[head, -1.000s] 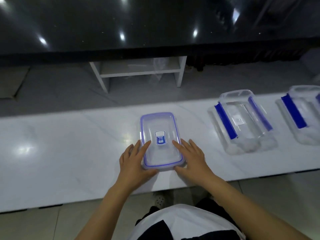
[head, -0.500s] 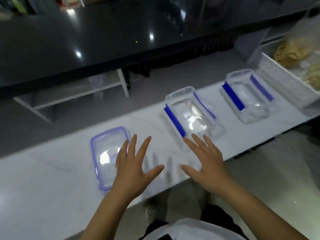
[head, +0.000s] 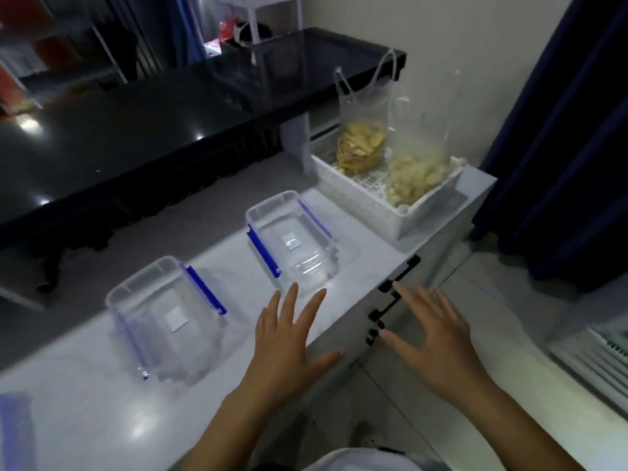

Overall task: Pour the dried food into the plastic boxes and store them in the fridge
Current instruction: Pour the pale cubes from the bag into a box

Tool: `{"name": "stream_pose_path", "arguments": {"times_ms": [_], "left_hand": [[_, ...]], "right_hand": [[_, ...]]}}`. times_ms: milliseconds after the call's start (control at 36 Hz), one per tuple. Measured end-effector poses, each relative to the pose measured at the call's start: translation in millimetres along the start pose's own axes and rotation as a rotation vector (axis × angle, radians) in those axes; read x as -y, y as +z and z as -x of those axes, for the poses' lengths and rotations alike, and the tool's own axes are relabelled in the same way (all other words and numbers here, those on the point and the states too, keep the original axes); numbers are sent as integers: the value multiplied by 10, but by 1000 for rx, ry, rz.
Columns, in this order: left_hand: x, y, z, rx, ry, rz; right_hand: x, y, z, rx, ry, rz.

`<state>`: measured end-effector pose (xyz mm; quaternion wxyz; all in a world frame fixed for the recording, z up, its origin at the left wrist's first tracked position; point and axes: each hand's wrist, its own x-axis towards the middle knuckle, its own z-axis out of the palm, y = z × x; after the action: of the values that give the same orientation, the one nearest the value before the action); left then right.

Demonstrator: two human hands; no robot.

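Both hands spread wide, holding nothing: left hand (head: 289, 338) over the white counter (head: 85, 402), right hand (head: 431, 331) past its edge. 2 clear boxes (head: 163, 317) (head: 292, 243) wait; dried-food bags (head: 360, 144) sit in the white basket (head: 401, 212).

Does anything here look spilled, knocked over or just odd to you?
Nothing stands out. The two clear plastic boxes sit upright and empty on the white counter. Both bags of dried food stand in the white basket, nothing spilled. Left hand and right hand hold nothing.

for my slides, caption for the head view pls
Both open hands, left hand and right hand, hover beside two empty plastic boxes; bagged dried food waits.
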<state>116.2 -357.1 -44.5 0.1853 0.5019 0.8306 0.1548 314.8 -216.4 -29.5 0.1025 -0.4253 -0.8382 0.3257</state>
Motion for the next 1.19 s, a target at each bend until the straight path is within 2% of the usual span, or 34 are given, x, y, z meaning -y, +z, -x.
{"name": "stream_pose_path", "arguments": {"times_ms": [222,361,444,639,750,917,1194], "left_hand": [[-673,-30,-626,55,113,-4],[-963,-161,-1223,-8,196,49],[-1162,-306,-1674,-103,220,122],[-1645,-689,-2982,-461,211,287],[-1826,-908,-3637,-557,164,257],[-2076,-1022,-4260,-514,152,143],[-2612,-761,-4825,-520,173,109]], "right_hand": [[-544,-755,-497,-79,17,15],[-748,-1094,-853,-125,42,-62],[-830,-1326,-1058,-159,46,-156],[-1032,-1941,-1879,-220,-2,-333],[-1068,-2189,-2476,-174,-20,-483],[-995,-2405,-3319,-52,-47,-553],[-880,-2462,-3750,146,-218,-611]]}}
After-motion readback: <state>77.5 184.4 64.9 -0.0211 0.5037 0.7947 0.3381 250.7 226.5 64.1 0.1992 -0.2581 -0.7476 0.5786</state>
